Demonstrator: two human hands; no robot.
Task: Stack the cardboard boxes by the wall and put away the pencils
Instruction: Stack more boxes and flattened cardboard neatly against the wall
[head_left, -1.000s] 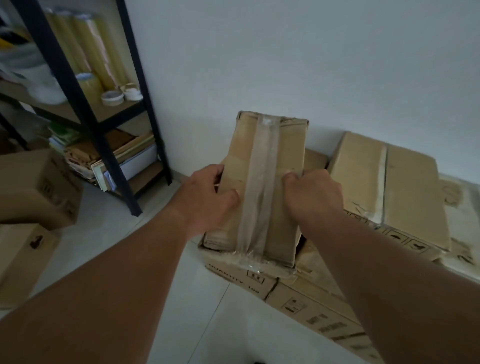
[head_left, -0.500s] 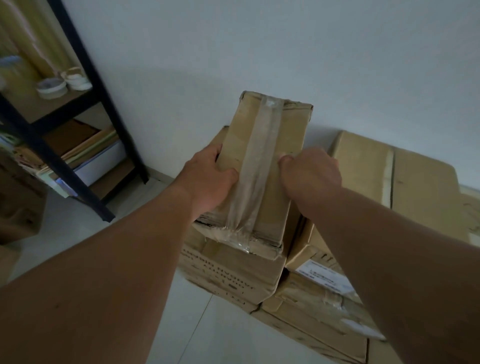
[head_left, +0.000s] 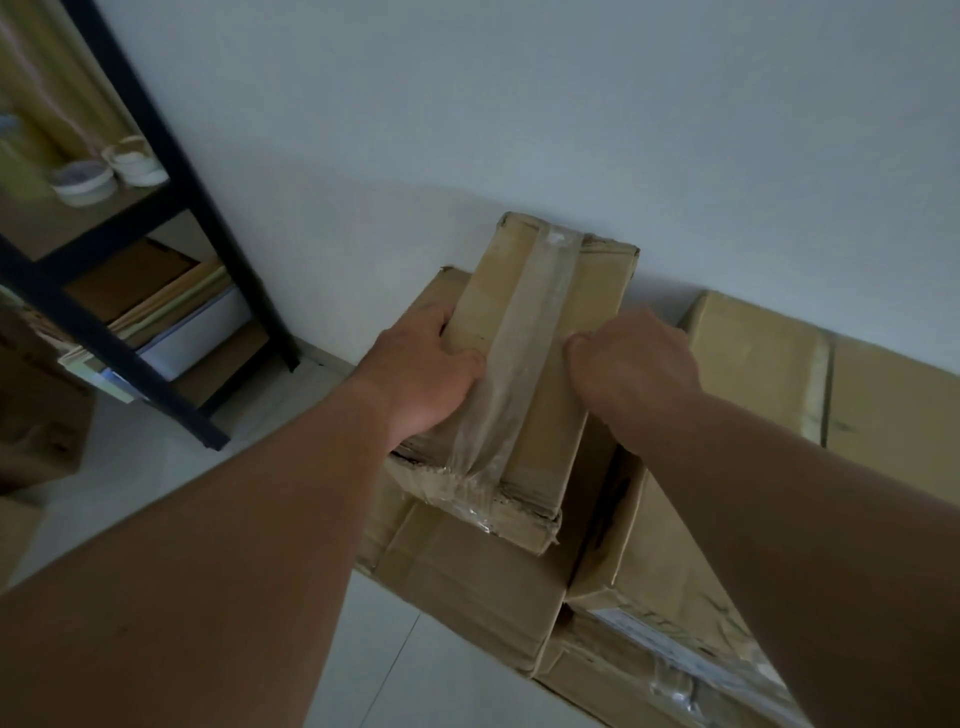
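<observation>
Head view, looking down along both forearms towards the base of a white wall. A taped cardboard box, long and narrow, lies on top of a larger carton that stands on the pale floor. The far end of the taped cardboard box is close to the wall, and its near end juts slightly past the edge of the larger carton. Whether its full weight already rests there cannot be told. A strip of clear tape runs lengthwise down the middle of its top face and wrinkles over the near end.

The left hand grips the box's left side: the thumb lies on the top face beside the tape, and the fingers curl over the left edge, out of sight. The right hand grips the right side, knuckles up, with the fingers curled together against the top right edge.

To the right, a second stack of cartons sits against the wall, just beside the larger carton. A lower carton in it carries a pale label.

At the left stands a black-framed shelf unit. Two small white round containers sit on its upper board, with flat paper stock on the board below. Another carton shows at the left margin.
</observation>
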